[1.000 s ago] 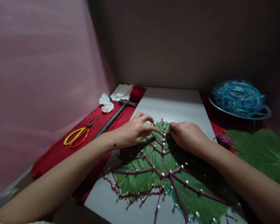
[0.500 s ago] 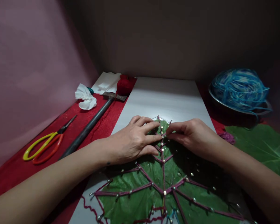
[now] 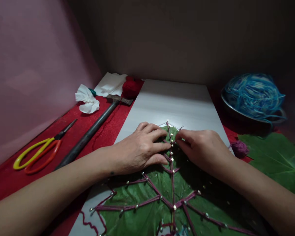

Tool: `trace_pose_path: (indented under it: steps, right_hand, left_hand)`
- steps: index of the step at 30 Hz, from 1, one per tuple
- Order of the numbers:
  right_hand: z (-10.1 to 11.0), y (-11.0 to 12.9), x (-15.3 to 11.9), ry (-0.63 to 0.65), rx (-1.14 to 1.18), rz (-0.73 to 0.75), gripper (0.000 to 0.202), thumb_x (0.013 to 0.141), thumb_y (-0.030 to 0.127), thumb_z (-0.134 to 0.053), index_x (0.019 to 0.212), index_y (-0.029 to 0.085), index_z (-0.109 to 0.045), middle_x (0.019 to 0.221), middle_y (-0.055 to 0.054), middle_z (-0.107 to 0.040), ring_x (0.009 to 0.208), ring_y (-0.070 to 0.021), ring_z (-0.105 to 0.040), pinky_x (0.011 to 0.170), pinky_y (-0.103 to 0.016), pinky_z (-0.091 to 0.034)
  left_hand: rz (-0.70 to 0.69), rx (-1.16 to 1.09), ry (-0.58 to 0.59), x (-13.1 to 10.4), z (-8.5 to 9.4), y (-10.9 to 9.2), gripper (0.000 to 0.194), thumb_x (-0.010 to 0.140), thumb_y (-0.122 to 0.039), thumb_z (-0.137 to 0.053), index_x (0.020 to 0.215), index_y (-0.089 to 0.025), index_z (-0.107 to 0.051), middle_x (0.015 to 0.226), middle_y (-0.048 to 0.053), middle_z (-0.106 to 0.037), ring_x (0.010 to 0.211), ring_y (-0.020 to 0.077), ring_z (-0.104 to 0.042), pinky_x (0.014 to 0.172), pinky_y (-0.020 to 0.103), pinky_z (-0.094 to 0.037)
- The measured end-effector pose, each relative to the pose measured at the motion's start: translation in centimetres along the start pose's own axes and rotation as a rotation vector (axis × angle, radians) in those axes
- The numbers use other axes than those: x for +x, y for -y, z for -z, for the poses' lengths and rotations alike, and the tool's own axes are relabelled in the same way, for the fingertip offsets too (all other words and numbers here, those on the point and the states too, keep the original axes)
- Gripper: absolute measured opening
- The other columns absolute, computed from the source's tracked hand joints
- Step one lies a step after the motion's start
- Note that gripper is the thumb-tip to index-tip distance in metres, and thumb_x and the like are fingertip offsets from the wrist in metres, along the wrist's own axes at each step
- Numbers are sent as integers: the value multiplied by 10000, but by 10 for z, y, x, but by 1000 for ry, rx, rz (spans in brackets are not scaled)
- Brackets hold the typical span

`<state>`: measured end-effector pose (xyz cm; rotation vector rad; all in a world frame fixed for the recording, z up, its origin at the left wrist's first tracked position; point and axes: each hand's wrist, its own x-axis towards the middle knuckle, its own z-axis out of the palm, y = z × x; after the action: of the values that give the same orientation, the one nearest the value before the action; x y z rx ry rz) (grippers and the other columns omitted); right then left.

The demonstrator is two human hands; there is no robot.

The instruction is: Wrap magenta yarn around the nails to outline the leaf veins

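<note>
A green leaf (image 3: 135,223) lies on a white board (image 3: 174,95), with several nails driven along its veins and edge. Purple yarn (image 3: 152,190) runs from nail to nail along the veins. My left hand (image 3: 145,147) rests over the leaf's upper left part, fingers spread, fingertips at the row of nails on the middle vein. On the other side of that row, my right hand (image 3: 199,144) is closed in a pinch on purple yarn at the leaf's upper right edge, close under a nail (image 3: 181,127). Its fingertips partly hide the strand.
To the left on red cloth lie scissors (image 3: 46,147), a hammer (image 3: 93,127), crumpled tissue (image 3: 87,100) and a red yarn ball (image 3: 131,88). At right are a metal bowl (image 3: 232,109) with blue yarn (image 3: 254,95), a purple yarn ball (image 3: 239,148) and another leaf (image 3: 275,157).
My right hand has turned slightly and shifted a little down, still pinching at the leaf's edge. My left hand stays nearly in place. The view has moved slightly.
</note>
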<state>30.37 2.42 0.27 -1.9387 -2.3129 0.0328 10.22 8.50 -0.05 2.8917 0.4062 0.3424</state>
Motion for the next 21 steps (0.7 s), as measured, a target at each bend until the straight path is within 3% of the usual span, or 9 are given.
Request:
trace_pose_path:
  steps: [11, 16, 21]
  right_hand:
    - [-5, -4, -2, -93, -112, 116, 168, 841, 231, -467, 808, 212, -631, 642, -22, -666, 540, -145, -564, 497, -259, -261]
    - [-5, -8, -3, -58, -56, 98, 219, 866, 282, -441, 834, 218, -648, 639, -26, -671, 524, -141, -559, 500, -258, -286]
    - [-3, -10, -2, -31, 39, 59, 200, 843, 278, -480, 803, 230, -670, 643, -9, -671, 538, -132, -563, 520, -251, -322]
  left_hand:
    - [23, -12, -46, -1, -3, -1, 369, 902, -449, -449, 1132, -227, -633, 1199, 111, -555, 1150, 279, -407, 976, 446, -328]
    - [60, 9, -52, -1, -4, -1, 325, 929, -361, -418, 1159, -239, -614, 1210, 100, -535, 1152, 261, -390, 984, 435, -329]
    - [34, 24, -29, -1, -4, -2, 328, 926, -383, -421, 1150, -252, -623, 1207, 98, -540, 1140, 268, -392, 974, 443, -322]
